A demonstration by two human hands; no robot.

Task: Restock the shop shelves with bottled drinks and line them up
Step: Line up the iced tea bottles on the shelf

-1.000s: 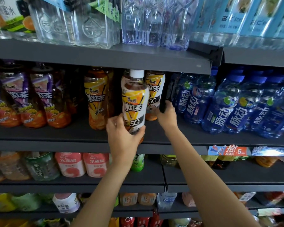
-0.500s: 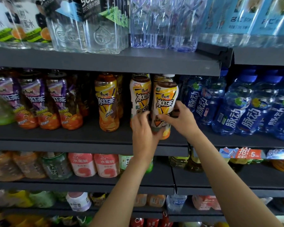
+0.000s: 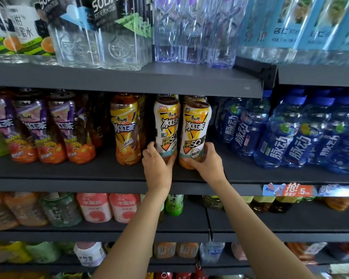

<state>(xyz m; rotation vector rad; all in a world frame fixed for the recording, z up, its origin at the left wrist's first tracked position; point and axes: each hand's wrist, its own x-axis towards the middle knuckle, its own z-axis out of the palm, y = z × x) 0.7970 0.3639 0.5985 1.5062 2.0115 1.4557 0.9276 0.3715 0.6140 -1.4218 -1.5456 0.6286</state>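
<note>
Two white-labelled iced tea bottles are stood upright side by side on the middle shelf [image 3: 109,174], long axes vertical, labels faced outward. The left bottle [image 3: 166,127] is gripped at its base by the left hand [image 3: 157,164]; the right bottle [image 3: 195,131] is gripped low by the right hand [image 3: 207,164]. Each bottle is directly ahead of its hand, nearly touching its neighbour.

You have two white-and-yellow labelled plastic iced-tea bottles, left one [image 3: 166,125] and right one [image 3: 195,129], standing upright, just beside each other on the dark grey metal shelf [image 3: 109,172].
</note>
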